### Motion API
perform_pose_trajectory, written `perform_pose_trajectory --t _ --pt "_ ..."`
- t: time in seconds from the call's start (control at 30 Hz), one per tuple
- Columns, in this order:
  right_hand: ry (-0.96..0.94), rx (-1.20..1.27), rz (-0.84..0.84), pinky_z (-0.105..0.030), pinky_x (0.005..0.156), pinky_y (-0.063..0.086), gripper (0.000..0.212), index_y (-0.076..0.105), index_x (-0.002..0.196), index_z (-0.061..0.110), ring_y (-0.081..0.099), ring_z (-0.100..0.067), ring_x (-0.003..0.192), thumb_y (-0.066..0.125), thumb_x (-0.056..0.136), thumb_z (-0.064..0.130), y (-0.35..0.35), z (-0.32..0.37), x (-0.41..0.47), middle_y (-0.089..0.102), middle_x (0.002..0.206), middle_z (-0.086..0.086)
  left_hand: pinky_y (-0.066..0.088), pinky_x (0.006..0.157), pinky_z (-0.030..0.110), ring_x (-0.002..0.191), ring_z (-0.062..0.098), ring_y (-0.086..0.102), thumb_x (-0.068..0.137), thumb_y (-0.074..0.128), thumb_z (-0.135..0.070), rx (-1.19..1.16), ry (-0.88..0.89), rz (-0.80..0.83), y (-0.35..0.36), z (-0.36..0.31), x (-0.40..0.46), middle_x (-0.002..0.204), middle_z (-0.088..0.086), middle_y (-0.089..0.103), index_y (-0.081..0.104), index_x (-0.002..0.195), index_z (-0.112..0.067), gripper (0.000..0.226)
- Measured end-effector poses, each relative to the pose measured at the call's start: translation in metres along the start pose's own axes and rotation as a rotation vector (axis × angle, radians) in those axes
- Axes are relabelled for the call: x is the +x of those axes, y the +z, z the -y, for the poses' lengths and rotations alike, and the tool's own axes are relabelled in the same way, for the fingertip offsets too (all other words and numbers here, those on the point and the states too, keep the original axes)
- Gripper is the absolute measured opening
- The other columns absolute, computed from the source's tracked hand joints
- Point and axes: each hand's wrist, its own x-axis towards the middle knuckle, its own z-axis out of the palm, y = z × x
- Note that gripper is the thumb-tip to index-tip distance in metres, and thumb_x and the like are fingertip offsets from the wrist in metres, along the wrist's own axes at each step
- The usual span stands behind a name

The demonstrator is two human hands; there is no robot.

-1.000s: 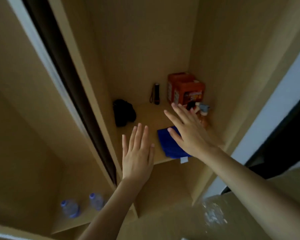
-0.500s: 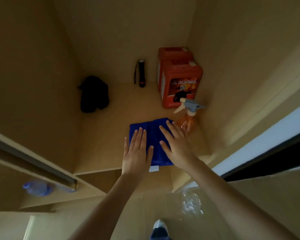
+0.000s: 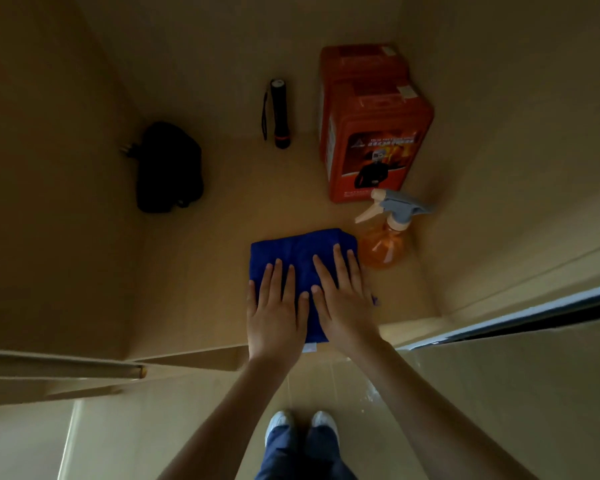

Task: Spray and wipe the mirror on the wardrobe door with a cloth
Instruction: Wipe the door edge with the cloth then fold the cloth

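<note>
A folded blue cloth (image 3: 300, 252) lies near the front edge of a wooden wardrobe shelf (image 3: 222, 244). My left hand (image 3: 276, 315) rests flat on its left half, fingers spread. Beside it, my right hand (image 3: 343, 303) lies flat on the right half, fingers apart. Neither hand grips the cloth. An orange spray bottle (image 3: 383, 242) with a grey trigger head stands just right of the cloth, close to my right fingertips. The mirror is not visible.
Two stacked orange boxes (image 3: 374, 133) stand at the back right behind the bottle. A black torch (image 3: 279, 114) leans on the back wall, and a black pouch (image 3: 168, 168) sits at the left. The sliding door edge (image 3: 520, 318) runs at right. My shoes (image 3: 302, 426) show on the floor below.
Both hands came down from above the shelf and now lie flat on the blue cloth. The camera tilted downward, bringing the shelf closer and my feet into view.
</note>
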Motion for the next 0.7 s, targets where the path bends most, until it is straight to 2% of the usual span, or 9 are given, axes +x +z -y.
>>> perform_pose_trajectory --t 0.13,0.23,0.33,0.47,0.53,0.57,0.63,0.7 --pt "0.094 0.143 -0.03 -0.042 0.118 0.009 0.051 0.032 0.148 0.033 0.005 -0.025 0.148 0.022 0.101 0.05 -0.007 0.005 0.002 0.006 0.163 -0.007 0.002 0.12 0.035 0.15 0.019 0.006 0.096 0.014 -0.053 -0.156 -0.084 0.005 -0.005 0.002 0.001 0.162 0.007 0.015 0.033 0.15 -0.02 0.066" --pt "0.223 0.184 -0.021 -0.044 0.117 0.015 0.051 0.029 0.148 0.034 0.007 -0.032 0.146 0.032 0.1 0.05 -0.01 0.015 0.004 0.003 0.162 -0.013 0.01 0.12 0.038 0.149 0.023 0.008 0.097 0.024 -0.055 -0.246 -0.128 -0.003 -0.01 0.002 -0.003 0.162 0.009 0.012 0.031 0.15 -0.017 0.066" --pt "0.289 0.214 -0.07 -0.047 0.113 0.023 0.058 0.028 0.15 0.026 0.019 -0.035 0.142 0.043 0.098 0.048 -0.01 0.023 0.006 0.015 0.159 -0.016 0.024 0.117 0.042 0.146 0.027 0.015 0.095 0.049 -0.046 -0.393 -0.218 -0.024 -0.015 -0.002 -0.002 0.16 0.012 0.014 0.028 0.149 -0.01 0.069" --pt "0.363 0.325 -0.156 -0.046 0.101 0.039 0.072 0.031 0.148 0.016 0.04 -0.031 0.126 0.06 0.089 0.047 -0.013 0.024 0.008 0.044 0.141 -0.013 0.033 0.108 0.039 0.132 0.029 0.032 0.087 0.068 -0.038 -0.59 -0.443 -0.071 -0.027 -0.004 0.007 0.148 0.012 0.032 0.032 0.146 -0.009 0.075" --pt "0.393 0.423 -0.155 -0.046 0.101 0.042 0.08 0.029 0.147 0.013 0.043 -0.03 0.126 0.067 0.084 0.045 -0.018 0.023 0.012 0.045 0.142 -0.011 0.043 0.096 0.034 0.122 0.027 0.044 0.086 0.071 -0.034 -0.731 -0.578 -0.055 -0.032 0.0 0.017 0.139 0.01 0.042 0.035 0.143 -0.009 0.072" --pt "0.421 0.486 -0.141 -0.045 0.101 0.043 0.084 0.029 0.147 0.012 0.046 -0.028 0.126 0.07 0.082 0.045 -0.018 0.021 0.014 0.046 0.142 -0.01 0.047 0.084 0.029 0.113 0.024 0.051 0.086 0.072 -0.031 -0.813 -0.629 -0.033 -0.034 0.002 0.023 0.132 0.008 0.048 0.038 0.14 -0.007 0.067" --pt "0.486 0.619 -0.093 -0.044 0.096 0.048 0.088 0.035 0.141 0.012 0.054 -0.025 0.118 0.074 0.074 0.053 -0.019 0.017 0.02 0.053 0.134 -0.007 0.045 0.064 0.022 0.095 0.021 0.059 0.085 0.074 -0.022 -0.954 -0.704 0.027 -0.039 0.007 0.035 0.114 0.006 0.059 0.048 0.128 -0.005 0.054" --pt "0.512 0.7 -0.046 -0.044 0.087 0.054 0.085 0.049 0.126 0.015 0.062 -0.02 0.104 0.071 0.063 0.068 -0.02 0.015 0.022 0.062 0.116 -0.002 0.044 0.059 0.022 0.081 0.017 0.059 0.084 0.075 -0.017 -0.999 -0.73 0.089 -0.042 0.012 0.041 0.097 0.002 0.062 0.057 0.116 -0.004 0.039"
